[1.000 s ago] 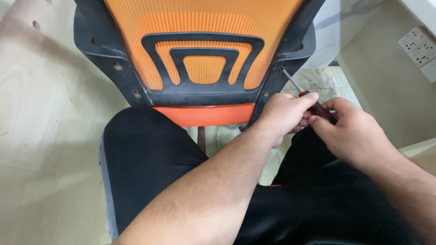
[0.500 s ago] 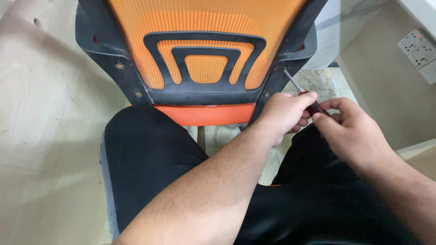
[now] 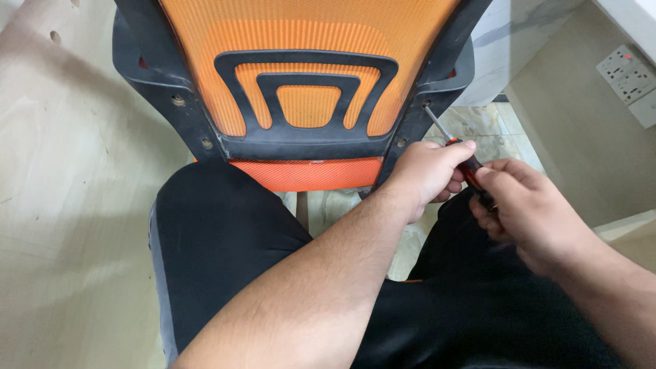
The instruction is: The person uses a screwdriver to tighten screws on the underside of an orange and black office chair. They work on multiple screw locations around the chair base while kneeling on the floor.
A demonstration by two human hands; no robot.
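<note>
Gripping a screwdriver (image 3: 459, 152) with both hands, the person sat facing the back of an orange mesh chair (image 3: 307, 61). The left hand (image 3: 427, 176) was wrapped around the front of the red-and-black handle, and the right hand (image 3: 529, 208) was closed over its rear end, just to the right of the chair's black frame (image 3: 410, 133). The thin metal shaft ran up and to the left from the handle, its tip set at a screw hole (image 3: 426, 104) high on the frame's right upright. A second screw (image 3: 402, 143) sat lower on that upright, and two more (image 3: 178, 100) showed on the left upright. The person's knees, in dark trousers, flanked the frame's lower edge. As I judge it, the shaft met the hole at a slant, so the tip could ride out of the screw head and chew the slot or skid across the plastic; an uneven push from the rear hand would be the likely cause.
</note>
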